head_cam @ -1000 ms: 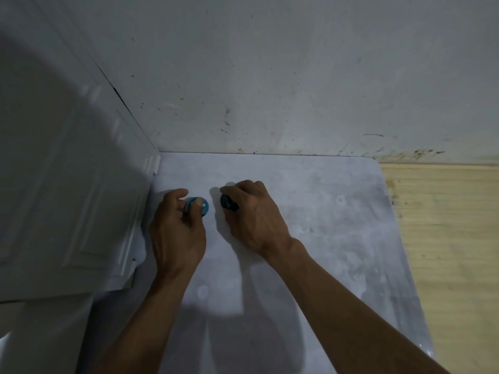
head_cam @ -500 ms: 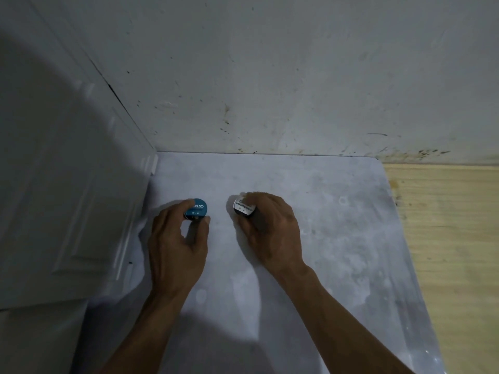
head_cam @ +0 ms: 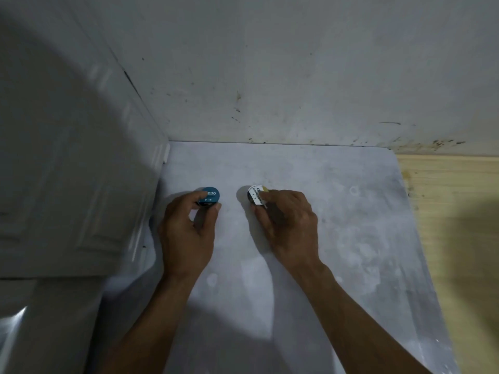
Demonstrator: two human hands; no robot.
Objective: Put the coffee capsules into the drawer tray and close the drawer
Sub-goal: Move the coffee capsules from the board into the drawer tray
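Observation:
My left hand [head_cam: 187, 233] pinches a coffee capsule with a blue lid [head_cam: 210, 196] between thumb and fingers, lid tilted toward me. My right hand [head_cam: 289, 225] pinches a second capsule with a white lid [head_cam: 255, 197] and a dark body, also tilted up. Both capsules are held just over the pale grey countertop [head_cam: 351, 238], about a hand's width apart. No drawer or tray is in view.
A white panelled cabinet door [head_cam: 75, 184] stands close on the left of my left hand. A stained grey wall [head_cam: 297, 76] runs along the back. A light wooden surface [head_cam: 453, 238] borders the countertop on the right.
Both hands have drawn back slightly toward me and tilted the capsules up, so the lids now face the camera. The white lid was hidden a second ago.

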